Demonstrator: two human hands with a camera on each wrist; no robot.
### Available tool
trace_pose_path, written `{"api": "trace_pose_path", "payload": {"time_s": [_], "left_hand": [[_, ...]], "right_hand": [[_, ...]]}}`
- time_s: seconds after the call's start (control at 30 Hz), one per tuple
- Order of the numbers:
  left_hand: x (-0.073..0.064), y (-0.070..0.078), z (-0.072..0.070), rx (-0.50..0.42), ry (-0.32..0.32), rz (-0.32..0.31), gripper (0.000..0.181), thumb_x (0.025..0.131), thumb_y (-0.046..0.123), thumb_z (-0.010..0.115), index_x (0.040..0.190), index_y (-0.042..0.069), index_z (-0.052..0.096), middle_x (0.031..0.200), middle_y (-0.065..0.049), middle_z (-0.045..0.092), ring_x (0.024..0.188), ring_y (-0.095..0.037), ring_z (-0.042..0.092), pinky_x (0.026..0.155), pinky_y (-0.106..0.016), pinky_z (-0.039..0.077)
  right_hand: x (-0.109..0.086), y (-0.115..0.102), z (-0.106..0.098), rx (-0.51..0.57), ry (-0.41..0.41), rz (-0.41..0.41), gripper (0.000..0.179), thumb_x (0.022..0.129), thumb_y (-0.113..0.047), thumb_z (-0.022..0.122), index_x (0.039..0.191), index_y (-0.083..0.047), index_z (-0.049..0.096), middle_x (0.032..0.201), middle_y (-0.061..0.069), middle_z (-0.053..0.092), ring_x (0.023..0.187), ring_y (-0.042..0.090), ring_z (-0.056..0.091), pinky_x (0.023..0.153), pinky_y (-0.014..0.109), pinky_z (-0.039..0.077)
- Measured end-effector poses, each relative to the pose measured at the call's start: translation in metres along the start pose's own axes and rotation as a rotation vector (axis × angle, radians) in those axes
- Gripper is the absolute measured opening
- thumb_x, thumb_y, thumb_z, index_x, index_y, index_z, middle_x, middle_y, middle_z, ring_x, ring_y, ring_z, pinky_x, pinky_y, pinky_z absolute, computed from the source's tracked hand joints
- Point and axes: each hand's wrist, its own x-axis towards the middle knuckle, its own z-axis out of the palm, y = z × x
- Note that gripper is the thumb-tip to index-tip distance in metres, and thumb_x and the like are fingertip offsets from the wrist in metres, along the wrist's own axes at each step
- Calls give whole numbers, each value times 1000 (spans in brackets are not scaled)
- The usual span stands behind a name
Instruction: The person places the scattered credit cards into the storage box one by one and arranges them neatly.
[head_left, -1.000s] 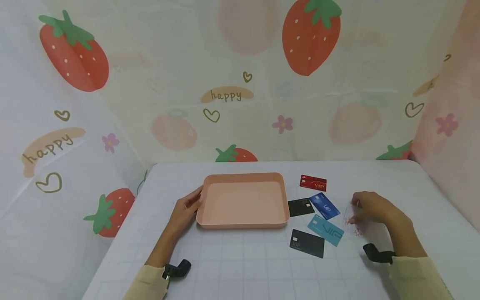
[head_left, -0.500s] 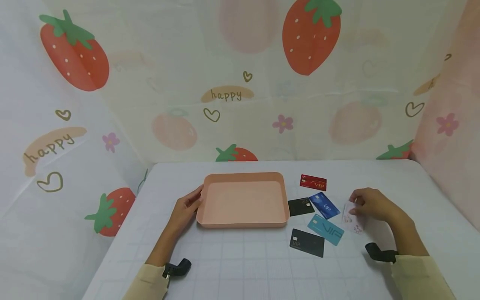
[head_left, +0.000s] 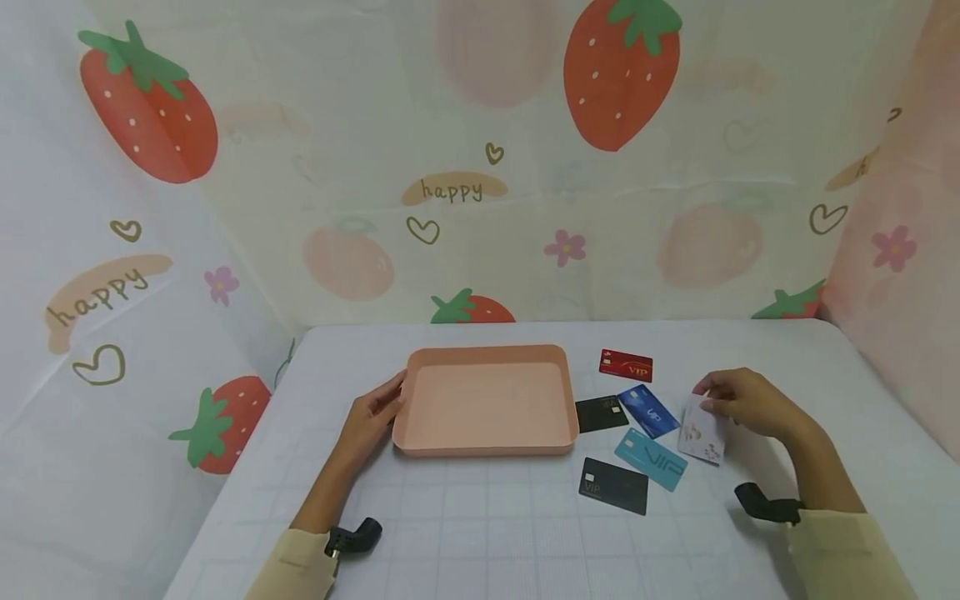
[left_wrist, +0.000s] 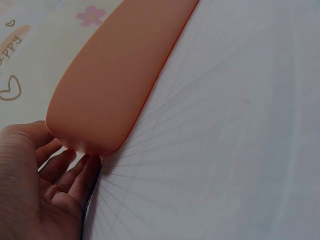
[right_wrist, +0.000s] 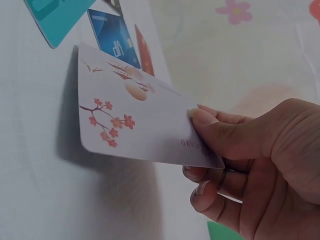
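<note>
A white card with a pink blossom print [right_wrist: 117, 102] is pinched between the thumb and fingers of my right hand [head_left: 753, 404]. It is lifted and tilted above the table, its shadow below it in the right wrist view. My left hand [head_left: 372, 417] rests its fingertips against the left end wall of a shallow pink tray [head_left: 487, 451], which has nothing in it. Between the tray and my right hand lie a red card [head_left: 626, 366], a blue card [head_left: 649, 412], a teal card [head_left: 651, 460] and two black cards, one near the tray [head_left: 600, 414] and one nearer me [head_left: 613, 487].
The white table [head_left: 480, 533] has a faint grid pattern. Behind it hangs a curtain [head_left: 645, 200] printed with strawberries and flowers. A black wrist device sits on each arm, left [head_left: 356, 537] and right [head_left: 767, 504].
My right hand has raised the white card from the table and tilted it so its printed face shows. The left hand, the tray and the other cards stay where they were.
</note>
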Motion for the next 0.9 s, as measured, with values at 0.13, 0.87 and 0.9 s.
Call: {"api": "trace_pose_path", "payload": {"time_s": [0.13,0.87,0.9], "left_hand": [[-1,0,0,-10,-4,3,49,104,6,56,150,-3,44,156,-19,41,143,-38,41,95,-12,47],[10,-30,-2,-23,-2,7,49,105,10,56,152,3,44,157,-17,42,143,-34,42,96,-12,48],[10,-31,-2,-26,-3,9,49,105,12,57,152,4,45,157,-16,42,143,-33,43,96,-13,48]], "right_hand": [[0,0,-2,23,-3,-11,23,97,-6,63,117,5,67,90,6,66,81,21,57,65,32,56],[3,-9,-1,97,104,-34,33,100,-6,59,130,5,62,109,22,70,86,24,61,70,31,60],[3,-10,-1,103,108,-32,33,100,-7,59,130,4,62,111,22,70,86,25,61,71,31,60]]}}
